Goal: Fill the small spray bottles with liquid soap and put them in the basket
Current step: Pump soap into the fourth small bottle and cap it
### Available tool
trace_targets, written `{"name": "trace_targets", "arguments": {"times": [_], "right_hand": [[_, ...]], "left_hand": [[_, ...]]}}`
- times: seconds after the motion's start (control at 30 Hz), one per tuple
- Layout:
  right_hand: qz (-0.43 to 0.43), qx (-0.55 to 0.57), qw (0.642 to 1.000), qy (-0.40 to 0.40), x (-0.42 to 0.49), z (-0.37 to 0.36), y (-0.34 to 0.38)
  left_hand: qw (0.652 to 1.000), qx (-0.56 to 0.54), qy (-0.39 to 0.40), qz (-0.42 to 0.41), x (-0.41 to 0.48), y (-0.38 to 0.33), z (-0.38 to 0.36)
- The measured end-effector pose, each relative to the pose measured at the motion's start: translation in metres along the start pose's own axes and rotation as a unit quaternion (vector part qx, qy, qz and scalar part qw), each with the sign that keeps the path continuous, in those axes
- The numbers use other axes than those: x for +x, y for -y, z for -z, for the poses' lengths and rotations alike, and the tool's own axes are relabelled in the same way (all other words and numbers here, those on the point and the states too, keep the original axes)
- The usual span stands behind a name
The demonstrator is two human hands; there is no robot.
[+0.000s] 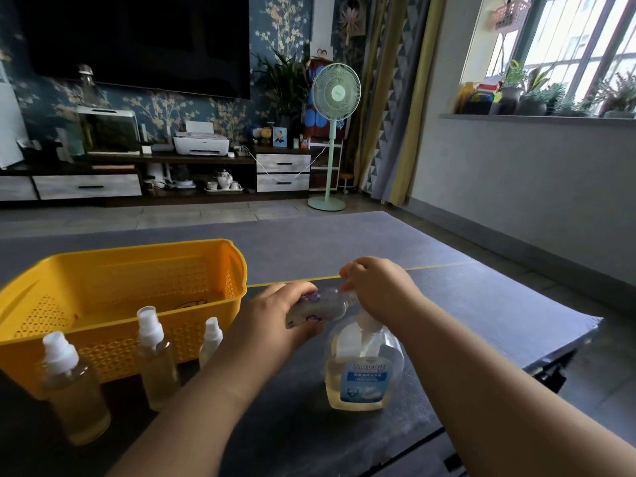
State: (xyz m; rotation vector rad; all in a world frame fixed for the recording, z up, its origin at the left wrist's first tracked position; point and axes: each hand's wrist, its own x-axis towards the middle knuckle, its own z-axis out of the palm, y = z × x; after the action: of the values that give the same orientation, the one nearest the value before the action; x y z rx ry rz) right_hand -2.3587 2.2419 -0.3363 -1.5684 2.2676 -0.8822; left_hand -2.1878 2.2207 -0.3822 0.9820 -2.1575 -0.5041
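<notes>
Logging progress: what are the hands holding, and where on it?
Both hold one small bottle lying sideways: the left hand grips its body, the right hand grips its neck end.

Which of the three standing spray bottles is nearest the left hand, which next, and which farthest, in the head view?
1. Small spray bottle, just left of the left hand.
2. Middle spray bottle, further left.
3. Largest spray bottle, far left.
</notes>
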Motion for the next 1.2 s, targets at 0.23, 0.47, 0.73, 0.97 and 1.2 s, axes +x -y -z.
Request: {"name": "trace_targets", "arguments": {"times": [0.23, 0.47, 0.73, 0.97, 1.2], "right_hand": [[0.005, -0.016, 1.0, 0.003, 0.001, -0.001, -0.002], [-0.021, 0.019, 0.999, -0.019, 0.004, 0.007, 0.006], [0.006, 0.001, 1.0, -0.013, 0.0, 0.01, 0.009], [-0.007, -0.019, 1.0, 0.014, -0.001, -0.001, -0.001], [-0.051, 0.018, 0.999, -0.006, 0.006, -0.003, -0.001]], "left_hand": [[1.0, 0.008, 0.001, 0.003, -0.002, 0.001, -0.002], [1.0, -0.011, -0.008, -0.001, -0.001, -0.002, 0.001], [1.0, -0.007, -0.008, 0.005, 0.0, -0.003, 0.001], [1.0, -0.005, 0.005, 0.009, -0.003, 0.0, -0.001], [1.0, -0.002, 0.005, 0.008, -0.001, 0.001, -0.002]]}}
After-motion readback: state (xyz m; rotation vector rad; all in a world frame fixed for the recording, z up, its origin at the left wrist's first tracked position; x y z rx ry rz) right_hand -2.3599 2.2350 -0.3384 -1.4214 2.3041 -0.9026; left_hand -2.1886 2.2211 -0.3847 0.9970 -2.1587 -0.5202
